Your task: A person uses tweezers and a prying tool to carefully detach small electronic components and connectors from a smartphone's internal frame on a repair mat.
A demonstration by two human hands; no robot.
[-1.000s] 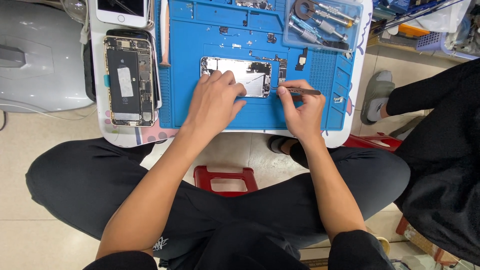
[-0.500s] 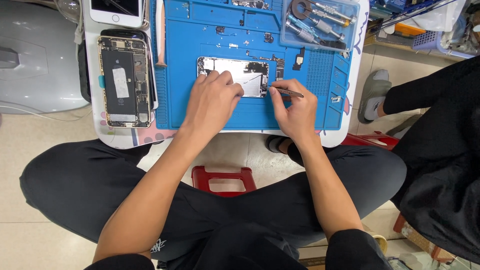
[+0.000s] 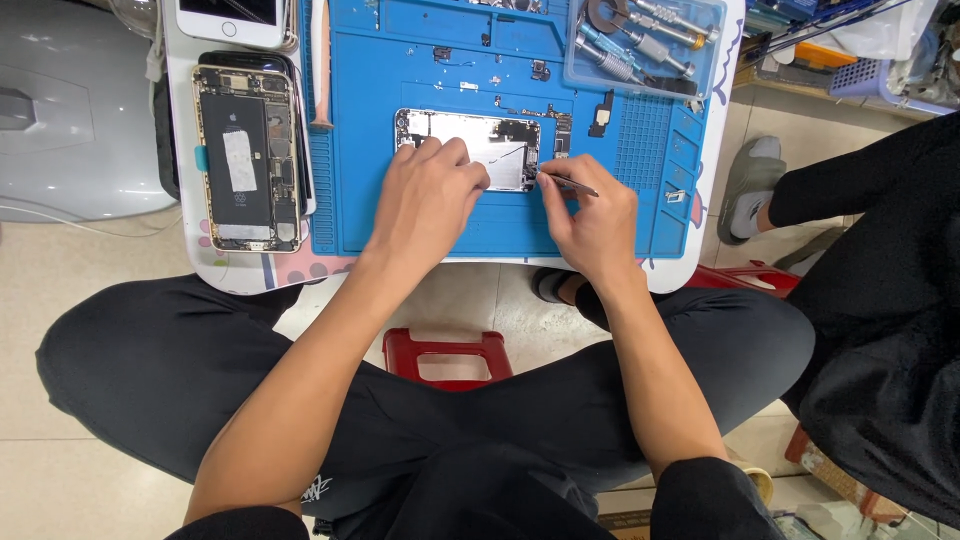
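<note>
Left hand: your left hand lies flat on the open phone shell, fingers curled loosely over its lower-left part, pinning it to the mat rather than gripping it.
Right hand: your right hand has its fingers closed in a pinch on the tweezers, whose tip sits at the shell's right end.
Shell: mid-mat, long side across, just in front of both hands.
Slip risk: the tip looks close to the small parts at the shell's right end; a push with the left hand lifted could likely skid the shell and let the point scrape them.
Loose parts: tiny screws and a dark part lie on the mat beyond the shell; a wrist sweep could scatter them.
Tray: the clear tool tray stands well behind your right hand, so a backward flick seems the only way to hit it.
Left side: a second opened phone lies just off the mat's left edge, near your left forearm.
Near edge: the table ends right under your wrists, so anything dragged towards you may drop to the floor.
Room: open mat lies to the right of the shell and in front of it.
Right flank: another person's dark-clothed leg is beside the table, apart from your elbow.
</note>
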